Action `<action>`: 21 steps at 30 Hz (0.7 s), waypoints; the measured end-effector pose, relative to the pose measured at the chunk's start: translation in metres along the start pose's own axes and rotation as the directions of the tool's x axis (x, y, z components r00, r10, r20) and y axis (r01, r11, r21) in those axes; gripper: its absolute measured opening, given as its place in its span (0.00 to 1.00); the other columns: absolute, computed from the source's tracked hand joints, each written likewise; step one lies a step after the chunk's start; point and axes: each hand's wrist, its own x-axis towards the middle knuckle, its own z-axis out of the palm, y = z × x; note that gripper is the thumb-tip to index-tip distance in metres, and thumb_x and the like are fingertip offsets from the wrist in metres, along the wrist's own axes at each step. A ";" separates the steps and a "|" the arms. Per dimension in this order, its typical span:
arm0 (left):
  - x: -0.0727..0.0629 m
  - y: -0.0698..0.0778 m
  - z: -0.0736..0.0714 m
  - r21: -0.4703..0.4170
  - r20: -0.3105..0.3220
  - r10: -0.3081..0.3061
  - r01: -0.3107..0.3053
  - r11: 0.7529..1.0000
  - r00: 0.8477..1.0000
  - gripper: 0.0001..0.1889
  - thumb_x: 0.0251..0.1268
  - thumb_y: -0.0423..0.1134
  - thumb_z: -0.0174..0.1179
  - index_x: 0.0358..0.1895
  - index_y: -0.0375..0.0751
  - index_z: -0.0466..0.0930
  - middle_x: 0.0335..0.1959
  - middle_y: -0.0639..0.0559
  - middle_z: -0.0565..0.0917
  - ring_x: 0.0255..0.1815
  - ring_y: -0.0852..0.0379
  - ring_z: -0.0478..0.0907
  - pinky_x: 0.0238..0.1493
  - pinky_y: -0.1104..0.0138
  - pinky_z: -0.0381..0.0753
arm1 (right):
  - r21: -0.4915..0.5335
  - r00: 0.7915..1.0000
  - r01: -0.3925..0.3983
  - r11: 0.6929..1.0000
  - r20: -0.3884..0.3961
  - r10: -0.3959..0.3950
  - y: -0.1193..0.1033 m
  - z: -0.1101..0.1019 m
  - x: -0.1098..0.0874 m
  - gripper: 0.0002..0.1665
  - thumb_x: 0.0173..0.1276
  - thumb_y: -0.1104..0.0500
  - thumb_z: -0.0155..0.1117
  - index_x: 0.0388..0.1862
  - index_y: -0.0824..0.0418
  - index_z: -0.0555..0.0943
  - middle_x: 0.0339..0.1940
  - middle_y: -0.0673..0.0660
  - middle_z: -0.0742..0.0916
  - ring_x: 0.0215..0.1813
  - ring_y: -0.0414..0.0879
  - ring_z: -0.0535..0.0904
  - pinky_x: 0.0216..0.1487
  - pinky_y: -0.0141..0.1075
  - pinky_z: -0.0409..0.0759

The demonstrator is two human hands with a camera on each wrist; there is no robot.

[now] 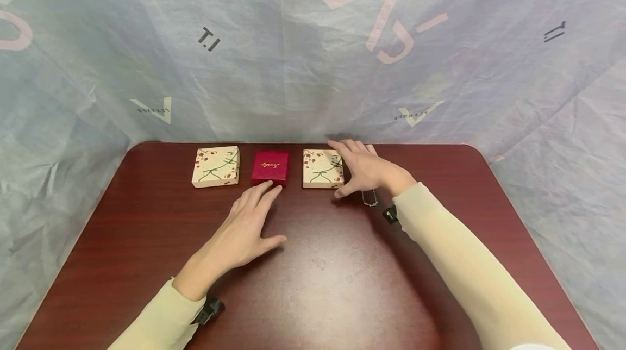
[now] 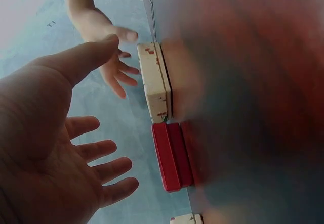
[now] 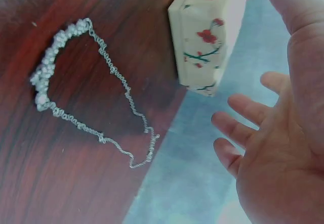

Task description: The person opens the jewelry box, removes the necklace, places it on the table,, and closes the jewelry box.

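Note:
My right hand, fingers spread, hovers at the right side of a cream box with a floral print. Under its wrist lies a silver chain bracelet, a row of clustered sparkling beads along one end, spread in a loop on the table beside that box. My left hand is held over the table with fingers apart and nothing in them, its fingertips near the front edge of a red jewelry box. In the left wrist view the red box appears closed.
Another cream floral box stands at the left end of the row, along the back of the dark red wooden table. A grey printed cloth hangs behind the table and on both sides.

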 end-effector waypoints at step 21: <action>0.041 -0.037 -0.016 0.072 0.030 0.012 -0.014 0.997 0.999 0.57 0.53 0.49 0.84 0.83 0.37 0.58 0.79 0.33 0.62 0.77 0.31 0.60 0.77 0.38 0.60 | -0.046 0.976 0.177 0.983 -0.124 -0.181 -0.039 0.015 -0.098 0.68 0.53 0.34 0.82 0.87 0.52 0.58 0.78 0.57 0.69 0.77 0.53 0.64 0.69 0.53 0.64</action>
